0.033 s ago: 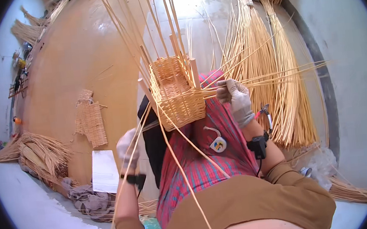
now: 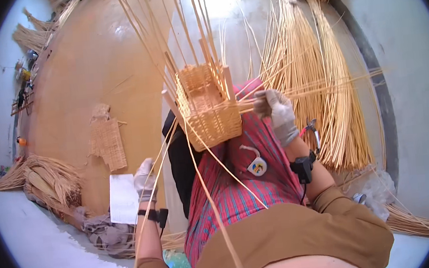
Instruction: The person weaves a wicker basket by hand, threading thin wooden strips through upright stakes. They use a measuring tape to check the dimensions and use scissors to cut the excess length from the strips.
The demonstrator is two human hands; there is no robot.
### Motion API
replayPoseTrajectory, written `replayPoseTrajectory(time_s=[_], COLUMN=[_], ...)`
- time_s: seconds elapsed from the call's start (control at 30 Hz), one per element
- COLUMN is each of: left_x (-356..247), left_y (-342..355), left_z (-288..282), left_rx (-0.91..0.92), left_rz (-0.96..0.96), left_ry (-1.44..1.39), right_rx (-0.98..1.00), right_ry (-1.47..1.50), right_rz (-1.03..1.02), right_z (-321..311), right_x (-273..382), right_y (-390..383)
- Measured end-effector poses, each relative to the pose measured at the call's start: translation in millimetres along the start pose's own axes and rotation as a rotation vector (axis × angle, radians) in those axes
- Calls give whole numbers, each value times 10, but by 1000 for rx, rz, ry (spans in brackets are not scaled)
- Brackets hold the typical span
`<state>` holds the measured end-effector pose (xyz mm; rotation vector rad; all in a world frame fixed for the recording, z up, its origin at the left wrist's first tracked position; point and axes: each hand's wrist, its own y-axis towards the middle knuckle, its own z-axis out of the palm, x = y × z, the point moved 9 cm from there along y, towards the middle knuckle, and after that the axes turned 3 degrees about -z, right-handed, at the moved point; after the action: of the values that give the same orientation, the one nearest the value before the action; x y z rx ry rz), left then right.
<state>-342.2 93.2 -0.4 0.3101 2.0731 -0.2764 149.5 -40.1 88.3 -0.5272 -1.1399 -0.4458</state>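
Note:
A rectangular woven wicker basket (image 2: pixel 215 126) rests on my lap, its open top facing up, with long rods rising from its far and left sides. Thick wooden stakes stand at its corners. At its right side my right hand (image 2: pixel 280 115), in a pale glove, is closed around willow rods (image 2: pixel 318 89) that run out to the right. My left hand (image 2: pixel 145 178), also gloved, is closed low to the left, apart from the basket; what it holds, if anything, is hidden. Loose willow rods (image 2: pixel 205 186) slant from the basket's near left corner toward me, some passing close to the left hand.
Large bundles of willow rods (image 2: pixel 295 59) lie on the right. Red-handled pliers (image 2: pixel 311 127) are beside my right forearm. A round white tape measure (image 2: pixel 257 167) lies on the plaid cloth. Left are a flat woven piece (image 2: pixel 107 144), white paper (image 2: pixel 122 199) and a fibre bundle (image 2: pixel 54 183).
My left hand has drawn slightly down and away from the basket; the grey strip seen between them no longer shows. My right hand stays at the rods.

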Motion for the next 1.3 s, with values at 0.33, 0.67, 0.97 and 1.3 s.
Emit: replayPoseTrajectory(time_s=[0.33,0.67,0.97,1.3], left_x=[-2560,-2024,-2139,-2198], left_y=[-304,231,365,181], left_z=[1084,1604,1588,1497], left_rx=[14,-156,-188,-334], left_rz=[625,542,66,444], left_ry=[557,808,600,529], right_rx=[-31,35,135,17], right_ry=[63,-198,-869,-402], right_rz=[-46,-102,-1120,-217], right_z=[102,538,2365,215], right_x=[-86,199,1013,437], right_y=[-47,-6,493,-540])
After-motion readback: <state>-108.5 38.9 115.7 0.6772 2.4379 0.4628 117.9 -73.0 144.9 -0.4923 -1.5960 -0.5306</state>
